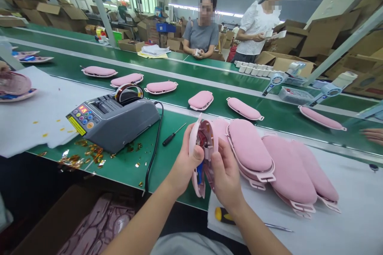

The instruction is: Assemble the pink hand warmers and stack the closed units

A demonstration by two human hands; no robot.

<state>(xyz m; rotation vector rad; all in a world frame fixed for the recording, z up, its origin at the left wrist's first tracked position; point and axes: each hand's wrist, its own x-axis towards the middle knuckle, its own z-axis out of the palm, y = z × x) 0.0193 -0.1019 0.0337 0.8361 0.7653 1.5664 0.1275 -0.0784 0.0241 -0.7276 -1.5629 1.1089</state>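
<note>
Between both hands, a pink oval plastic casing (216, 137) is held upright with its two halves parted. Inside it, red wires and a blue part show. My left hand (187, 163) is closed around the left half, thumb at the inner edge. Around the right half my right hand (225, 169) is closed in the same way. Just right of the hands lie several pink padded casings (249, 143), some stacked, on white sheeting. A yellow-and-black handled screwdriver (223, 216) rests partly under my right forearm.
A grey tape dispenser (119, 121) with its cable (154, 147) stands at left, tape scraps (86, 155) near it. A small black screwdriver (173, 134) lies close by. More pink casings (161, 87) sit along the green belt. Two people (201, 28) work opposite. Below is a carton of pink parts (98, 223).
</note>
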